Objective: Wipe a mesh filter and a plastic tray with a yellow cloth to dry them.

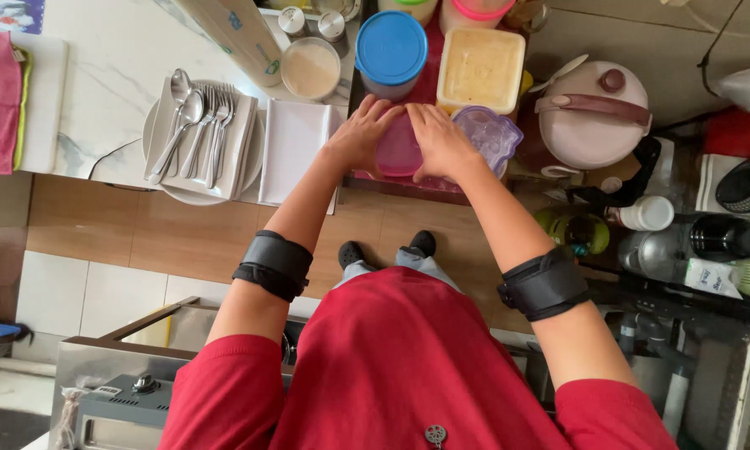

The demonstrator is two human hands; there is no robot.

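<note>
A translucent pink plastic container (397, 150) sits just in front of the blue-lidded tub (391, 48). The left hand (361, 133) and right hand (438, 140), fingers loosely spread, press flat on its sides.

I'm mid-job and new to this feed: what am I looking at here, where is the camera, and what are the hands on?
There is no machine, only a person's two bare hands, filmed by one camera worn on the head and looking straight down. The left hand and right hand both press on a pink container with a pink lid on a counter. Next to it sits a purple-lidded tub; behind stand a blue-lidded jar and a square cream tub. To the left, spoons and forks lie on a napkin over plates. A pink lidded pot stands to the right.
</note>
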